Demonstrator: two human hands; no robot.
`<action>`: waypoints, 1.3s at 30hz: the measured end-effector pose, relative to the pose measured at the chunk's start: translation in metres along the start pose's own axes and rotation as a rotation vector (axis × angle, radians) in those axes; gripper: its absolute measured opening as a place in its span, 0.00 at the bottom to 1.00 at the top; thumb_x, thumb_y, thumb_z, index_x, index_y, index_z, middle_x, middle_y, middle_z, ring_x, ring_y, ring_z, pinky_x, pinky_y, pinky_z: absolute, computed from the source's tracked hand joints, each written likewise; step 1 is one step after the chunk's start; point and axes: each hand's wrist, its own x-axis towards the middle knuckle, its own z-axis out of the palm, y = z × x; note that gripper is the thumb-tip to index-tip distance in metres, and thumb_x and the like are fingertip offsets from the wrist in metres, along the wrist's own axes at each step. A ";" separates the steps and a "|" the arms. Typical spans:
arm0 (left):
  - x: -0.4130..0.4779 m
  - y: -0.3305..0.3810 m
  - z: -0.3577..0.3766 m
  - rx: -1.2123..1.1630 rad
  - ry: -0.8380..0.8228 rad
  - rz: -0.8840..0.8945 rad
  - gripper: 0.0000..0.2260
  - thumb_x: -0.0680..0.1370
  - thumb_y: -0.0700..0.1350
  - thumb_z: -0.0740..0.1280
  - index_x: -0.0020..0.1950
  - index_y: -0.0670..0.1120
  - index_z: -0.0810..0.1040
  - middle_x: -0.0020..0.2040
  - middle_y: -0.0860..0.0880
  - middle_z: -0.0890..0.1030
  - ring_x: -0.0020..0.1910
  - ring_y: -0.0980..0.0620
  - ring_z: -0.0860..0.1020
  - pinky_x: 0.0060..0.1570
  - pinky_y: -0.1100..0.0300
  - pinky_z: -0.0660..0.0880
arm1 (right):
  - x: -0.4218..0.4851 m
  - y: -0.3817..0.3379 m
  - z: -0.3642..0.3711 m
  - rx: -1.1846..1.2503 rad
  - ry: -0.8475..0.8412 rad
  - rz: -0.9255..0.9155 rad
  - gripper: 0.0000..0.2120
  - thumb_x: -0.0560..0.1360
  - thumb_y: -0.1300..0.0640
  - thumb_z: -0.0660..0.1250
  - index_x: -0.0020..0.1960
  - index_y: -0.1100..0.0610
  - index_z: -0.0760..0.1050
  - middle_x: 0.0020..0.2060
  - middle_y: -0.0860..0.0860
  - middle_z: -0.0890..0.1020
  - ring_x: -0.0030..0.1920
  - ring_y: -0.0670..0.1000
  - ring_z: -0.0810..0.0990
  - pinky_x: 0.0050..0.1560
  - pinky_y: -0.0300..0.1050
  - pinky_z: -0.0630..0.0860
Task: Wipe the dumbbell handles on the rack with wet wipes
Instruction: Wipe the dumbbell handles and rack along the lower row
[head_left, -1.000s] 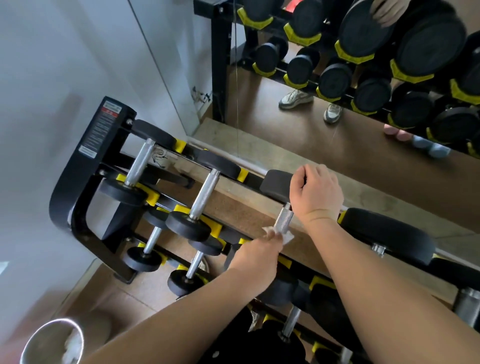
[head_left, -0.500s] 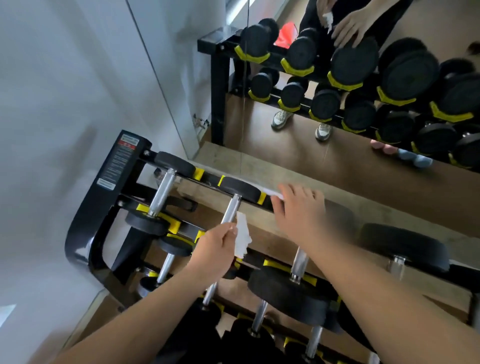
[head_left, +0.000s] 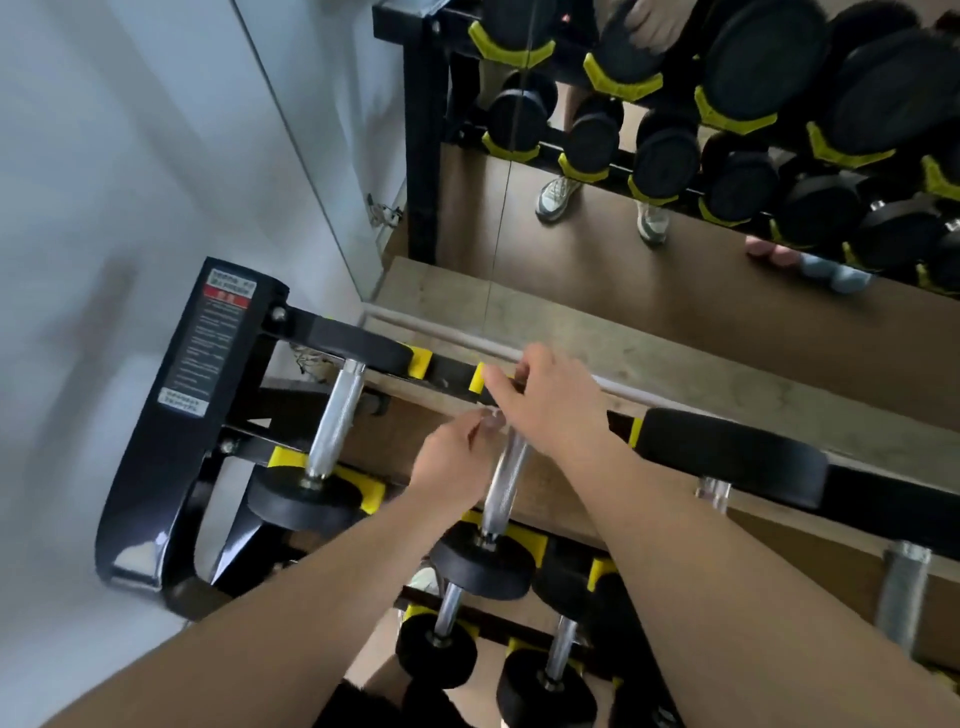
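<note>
Mirror glass (head_left: 597, 249) backs the black rack (head_left: 171, 415), whose yellow cradles carry chrome-handled weights. On the top tier the left hand (head_left: 454, 465) has its fingers curled together, pinching a pale, blurred scrap of wet wipe (head_left: 491, 415) against the upper end of a handle (head_left: 509, 467). That handle runs down from the grip to the dumbbell (head_left: 485, 566)'s near black head. The right hand (head_left: 553, 410) sits just beyond the grip, fingers bent over that dumbbell's far end at the back rail, and a neighbouring dumbbell (head_left: 337, 415) lies left of the grip, apart from both hands.
</note>
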 end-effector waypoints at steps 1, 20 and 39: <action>-0.001 0.003 0.011 -0.119 -0.005 -0.035 0.13 0.86 0.52 0.58 0.49 0.55 0.81 0.45 0.52 0.84 0.48 0.48 0.82 0.46 0.54 0.76 | 0.001 -0.003 0.000 -0.052 -0.018 0.002 0.25 0.80 0.29 0.52 0.53 0.50 0.71 0.50 0.50 0.77 0.53 0.56 0.75 0.53 0.55 0.75; -0.018 -0.014 0.005 0.097 -0.038 0.192 0.12 0.84 0.46 0.61 0.41 0.55 0.72 0.35 0.52 0.78 0.37 0.48 0.76 0.35 0.53 0.69 | -0.039 0.000 0.016 0.001 0.020 -0.095 0.25 0.83 0.41 0.47 0.75 0.49 0.68 0.69 0.50 0.74 0.71 0.57 0.69 0.74 0.59 0.63; -0.033 -0.013 0.027 0.178 0.063 0.251 0.08 0.85 0.45 0.62 0.60 0.45 0.78 0.41 0.50 0.81 0.37 0.50 0.76 0.36 0.56 0.68 | -0.028 -0.017 -0.018 -0.010 -0.469 0.109 0.27 0.85 0.39 0.47 0.81 0.42 0.46 0.78 0.52 0.52 0.79 0.58 0.47 0.77 0.65 0.53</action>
